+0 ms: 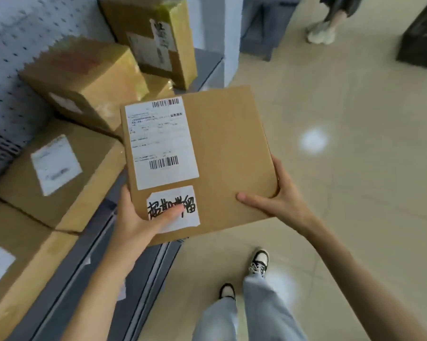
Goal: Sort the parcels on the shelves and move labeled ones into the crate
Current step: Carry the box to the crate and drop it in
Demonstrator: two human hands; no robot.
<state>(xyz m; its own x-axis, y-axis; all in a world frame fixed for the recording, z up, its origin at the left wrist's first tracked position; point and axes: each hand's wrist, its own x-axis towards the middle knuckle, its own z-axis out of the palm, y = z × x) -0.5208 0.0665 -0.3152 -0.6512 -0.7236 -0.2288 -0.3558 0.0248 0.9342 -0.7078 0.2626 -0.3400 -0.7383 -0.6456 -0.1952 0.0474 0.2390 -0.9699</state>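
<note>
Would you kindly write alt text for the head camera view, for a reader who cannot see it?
Two bare hands, left hand and right hand, hold a flat cardboard box bearing a printed shipping label and a handwritten sticker. On the left, more labelled boxes sit on a grey shelf.

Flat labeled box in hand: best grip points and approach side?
Take the flat box by its two near corners, one from each side, thumbs on top, as the left hand and right hand do now. It is wide, thin and held roughly level, so opposite edges probably steady it best.
</note>
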